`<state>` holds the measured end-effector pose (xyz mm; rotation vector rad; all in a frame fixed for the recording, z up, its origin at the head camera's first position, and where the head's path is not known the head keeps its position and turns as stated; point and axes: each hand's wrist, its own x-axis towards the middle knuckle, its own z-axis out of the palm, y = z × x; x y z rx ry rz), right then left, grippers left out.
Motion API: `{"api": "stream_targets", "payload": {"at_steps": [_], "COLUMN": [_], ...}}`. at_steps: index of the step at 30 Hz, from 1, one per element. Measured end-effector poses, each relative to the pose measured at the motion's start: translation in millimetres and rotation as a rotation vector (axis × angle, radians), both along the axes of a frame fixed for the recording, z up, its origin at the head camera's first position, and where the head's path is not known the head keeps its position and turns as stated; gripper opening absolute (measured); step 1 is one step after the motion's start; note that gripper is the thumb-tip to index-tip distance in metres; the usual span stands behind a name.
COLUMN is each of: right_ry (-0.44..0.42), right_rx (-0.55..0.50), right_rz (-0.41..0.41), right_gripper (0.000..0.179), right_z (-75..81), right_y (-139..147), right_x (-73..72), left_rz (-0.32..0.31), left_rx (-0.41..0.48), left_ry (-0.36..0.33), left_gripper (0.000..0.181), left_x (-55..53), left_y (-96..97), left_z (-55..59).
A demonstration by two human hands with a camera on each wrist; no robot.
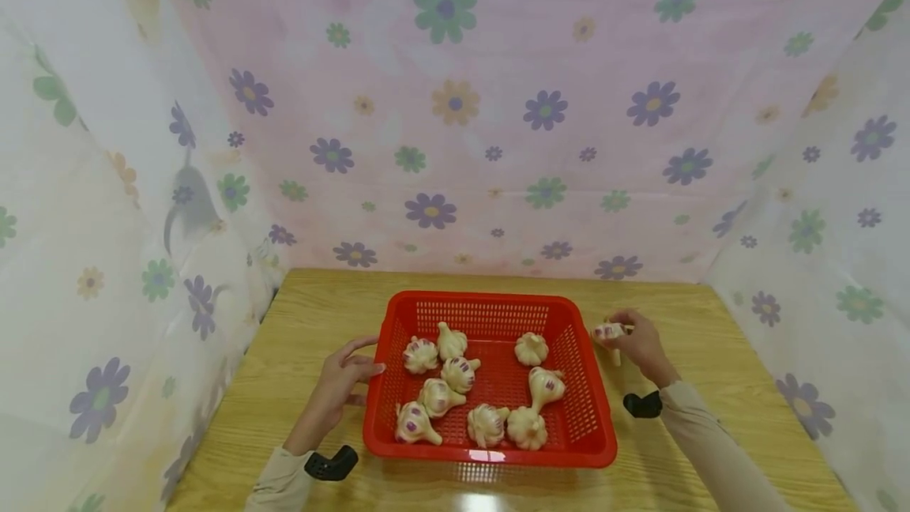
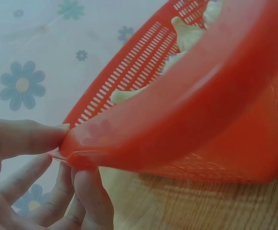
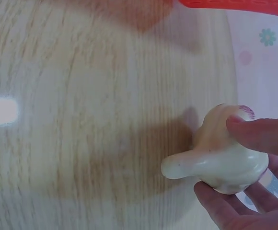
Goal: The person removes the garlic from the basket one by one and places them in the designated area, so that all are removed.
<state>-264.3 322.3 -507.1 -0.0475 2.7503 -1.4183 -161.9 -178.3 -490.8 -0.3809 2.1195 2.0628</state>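
Note:
A red perforated plastic basket stands on the wooden table, with several garlic bulbs lying loose on its floor. My left hand is at the basket's left side. Thumb on top and fingers beneath, it pinches the rim in the left wrist view. To the right of the basket, my right hand holds one garlic bulb between thumb and fingers, outside the rim. That bulb is whitish with purple marks, and its stubby stem points away from the palm, close over the tabletop.
The light wood table reaches back to a flower-patterned curtain, which also hangs along both sides. A black wrist-worn device shows on the left wrist, another on the right.

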Motion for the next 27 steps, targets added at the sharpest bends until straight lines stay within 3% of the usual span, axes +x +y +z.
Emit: {"api": "stream_targets", "payload": {"at_steps": [10,13,20,27], "right_ry": [0.005,0.005,-0.007,-0.032], "right_rx": [0.022,0.036,0.044,0.044], "right_rz": [-0.002,-0.004,-0.030,-0.050], "right_gripper": [0.046,0.046,0.041,0.039], "right_z": [2.5,4.1,2.5,0.5], "right_y": [-2.7,-3.4,-1.0,-0.5], "right_x": [1.3,2.6,5.3,7.2], "left_rz": [-0.004,0.003,0.014,-0.003], "left_rx": [0.009,-0.002,0.035,-0.003], "left_ry": [0.005,-0.025,-0.010,-0.023], "left_gripper": [0.051,0.051,0.049,0.055], "left_x": [-3.0,-6.5,-2.5,-5.5], "left_y": [-1.3,-3.7,-1.2,-3.3], "left_z": [4.5,-0.7,5.7,-10.6]}}
